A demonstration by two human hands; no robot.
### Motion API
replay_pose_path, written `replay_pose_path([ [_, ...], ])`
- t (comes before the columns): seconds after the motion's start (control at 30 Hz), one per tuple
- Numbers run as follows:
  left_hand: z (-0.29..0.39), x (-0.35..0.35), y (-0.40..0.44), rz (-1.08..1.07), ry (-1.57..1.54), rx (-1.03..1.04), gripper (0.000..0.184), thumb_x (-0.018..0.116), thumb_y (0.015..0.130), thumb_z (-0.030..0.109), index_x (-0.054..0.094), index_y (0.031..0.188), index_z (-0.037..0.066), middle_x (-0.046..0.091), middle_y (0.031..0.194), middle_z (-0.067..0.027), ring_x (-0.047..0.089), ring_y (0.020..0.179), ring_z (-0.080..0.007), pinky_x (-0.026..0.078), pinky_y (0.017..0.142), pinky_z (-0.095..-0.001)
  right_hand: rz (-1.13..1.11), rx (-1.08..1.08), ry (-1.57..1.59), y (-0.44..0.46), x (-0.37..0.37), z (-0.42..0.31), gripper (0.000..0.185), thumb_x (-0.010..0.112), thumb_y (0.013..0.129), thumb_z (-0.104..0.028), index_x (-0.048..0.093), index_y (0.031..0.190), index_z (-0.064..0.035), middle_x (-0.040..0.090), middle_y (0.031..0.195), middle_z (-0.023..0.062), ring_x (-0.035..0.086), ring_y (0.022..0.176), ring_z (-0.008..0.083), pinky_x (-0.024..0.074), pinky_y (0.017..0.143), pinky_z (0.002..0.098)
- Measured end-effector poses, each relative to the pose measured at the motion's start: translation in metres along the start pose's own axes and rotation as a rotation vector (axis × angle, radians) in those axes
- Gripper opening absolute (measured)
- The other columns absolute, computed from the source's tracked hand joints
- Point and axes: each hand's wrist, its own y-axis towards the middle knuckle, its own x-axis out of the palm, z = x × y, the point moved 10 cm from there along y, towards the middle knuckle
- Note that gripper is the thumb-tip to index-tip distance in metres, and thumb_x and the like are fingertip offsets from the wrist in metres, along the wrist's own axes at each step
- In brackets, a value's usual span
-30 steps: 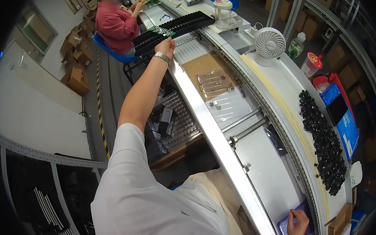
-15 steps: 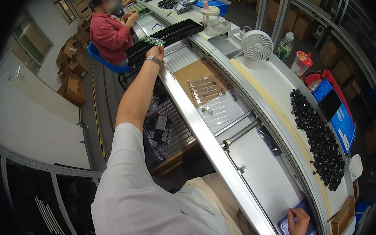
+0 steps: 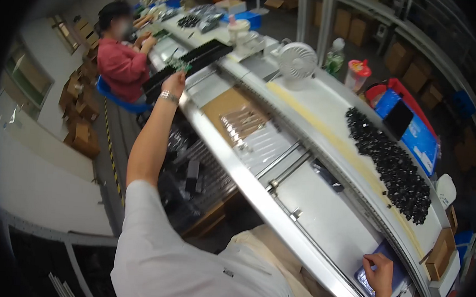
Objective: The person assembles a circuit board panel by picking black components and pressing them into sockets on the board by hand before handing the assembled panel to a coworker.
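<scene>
My left hand [image 3: 174, 82], arm stretched out and a metal watch on the wrist, is closed on the near end of a green circuit board [image 3: 176, 64]. The board lies over a long black slotted rack [image 3: 210, 51] set across the line; blur hides whether they touch. Down at the lower right, my right hand [image 3: 378, 271] has its fingers curled in, above a blue-purple tray [image 3: 365, 276]. Whether anything is inside those fingers cannot be made out.
A heap of small black parts [image 3: 392, 163] covers the right-hand shelf, near a white fan [image 3: 297, 62] and a drink cup [image 3: 357, 74]. Clear plastic trays [image 3: 243, 124] lie on brown board within the line. A co-worker in a red top [image 3: 120, 65] sits at the far left.
The whole view has shifted, so the scene sits further left and has blurred. My left hand stays at the circuit board by the black rack. The right hand keeps its curled pose.
</scene>
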Motion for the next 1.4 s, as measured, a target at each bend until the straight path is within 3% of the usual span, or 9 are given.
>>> replay_pose_path([
  [0.17, -0.027, 0.041, -0.081, -0.301, 0.067, -0.051, 0.024, 0.067, 0.092, 0.003, 0.066, 0.114, -0.004, 0.068, 0.086, -0.0055, 0.054, 0.063, -0.0055, 0.042, 0.053, -0.0154, -0.029, 0.039, 0.037, 0.001, -0.005, -0.008, 0.009, 0.072, 0.079, -0.004, 0.076, 0.085, 0.0006, 0.068, 0.073, 0.0076, 0.059, 0.059, 0.0188, 0.0452, 0.056, 0.0271],
  [0.4, -0.094, 0.125, -0.308, -0.856, 0.266, -0.221, 0.032, 0.063, 0.095, 0.003, 0.060, 0.125, -0.007, 0.066, 0.086, -0.0065, 0.054, 0.065, -0.0052, 0.042, 0.054, -0.0157, 0.004, -0.012, 0.213, -0.003, -0.013, -0.017, 0.010, 0.073, 0.079, -0.001, 0.076, 0.087, 0.0030, 0.068, 0.072, 0.0068, 0.058, 0.060, 0.0152, 0.0453, 0.057, 0.0257],
  [0.43, -0.107, 0.126, -0.333, -0.828, 0.376, -0.254, 0.034, 0.063, 0.095, 0.003, 0.058, 0.127, -0.007, 0.065, 0.084, -0.0058, 0.054, 0.067, -0.0054, 0.042, 0.055, -0.0160, -0.007, -0.013, 0.206, -0.001, -0.011, -0.011, 0.010, 0.073, 0.079, -0.001, 0.076, 0.087, 0.0030, 0.068, 0.072, 0.0068, 0.058, 0.060, 0.0152, 0.0453, 0.057, 0.0257],
  [0.5, -0.131, 0.135, -0.393, -0.942, 0.273, -0.412, 0.030, 0.063, 0.095, 0.003, 0.059, 0.123, -0.008, 0.066, 0.087, -0.0061, 0.051, 0.062, -0.0049, 0.040, 0.053, -0.0162, 0.082, -0.062, 0.372, -0.006, -0.015, 0.003, 0.010, 0.073, 0.079, -0.001, 0.075, 0.088, 0.0037, 0.067, 0.072, 0.0067, 0.057, 0.061, 0.0141, 0.0461, 0.058, 0.0251],
  [0.6, -0.156, 0.135, -0.466, -1.101, 0.340, -0.535, 0.028, 0.063, 0.095, 0.002, 0.059, 0.122, -0.007, 0.066, 0.088, -0.0066, 0.053, 0.063, -0.0056, 0.042, 0.054, -0.0164, 0.099, 0.058, 0.560, -0.007, -0.016, 0.024, 0.008, 0.070, 0.086, -0.002, 0.071, 0.080, 0.0020, 0.064, 0.069, 0.0042, 0.053, 0.059, 0.0122, 0.0452, 0.058, 0.0241],
  [0.77, -0.214, 0.144, -0.582, -1.390, 0.488, -0.755, 0.026, 0.062, 0.095, 0.000, 0.060, 0.120, -0.007, 0.068, 0.091, -0.0080, 0.055, 0.063, -0.0066, 0.043, 0.054, -0.0169, 0.219, 0.222, 0.867, -0.012, -0.027, 0.034, 0.013, 0.065, 0.094, -0.009, 0.071, 0.090, 0.0020, 0.065, 0.080, 0.0066, 0.052, 0.063, 0.0114, 0.0445, 0.062, 0.0229],
  [0.9, -0.236, 0.136, -0.629, -1.482, 0.617, -0.814, 0.024, 0.063, 0.094, -0.002, 0.061, 0.118, -0.006, 0.069, 0.093, -0.0090, 0.055, 0.061, -0.0069, 0.043, 0.052, -0.0173, 0.185, 0.270, 1.028, -0.010, -0.028, 0.034, 0.015, 0.065, 0.095, -0.009, 0.074, 0.099, 0.0036, 0.069, 0.084, 0.0098, 0.054, 0.062, 0.0114, 0.0447, 0.058, 0.0216],
  [1.2, -0.266, 0.128, -0.658, -1.481, 0.699, -0.924, 0.027, 0.065, 0.090, -0.008, 0.061, 0.117, -0.005, 0.069, 0.094, -0.0099, 0.053, 0.056, -0.0074, 0.039, 0.046, -0.0164, 0.075, 0.258, 1.227, -0.009, -0.012, 0.037, 0.016, 0.068, 0.093, -0.013, 0.076, 0.093, 0.0006, 0.071, 0.079, 0.0077, 0.054, 0.057, 0.0084, 0.0433, 0.054, 0.0186],
  [1.4, -0.271, 0.129, -0.657, -1.645, 0.924, -0.875, 0.033, 0.069, 0.086, -0.010, 0.064, 0.118, -0.002, 0.071, 0.098, -0.0084, 0.059, 0.060, -0.0077, 0.044, 0.050, -0.0171, 0.007, 0.277, 1.178, -0.006, -0.003, 0.038, 0.017, 0.068, 0.093, -0.014, 0.077, 0.090, 0.0005, 0.070, 0.077, 0.0074, 0.053, 0.056, 0.0081, 0.0430, 0.053, 0.0187],
])
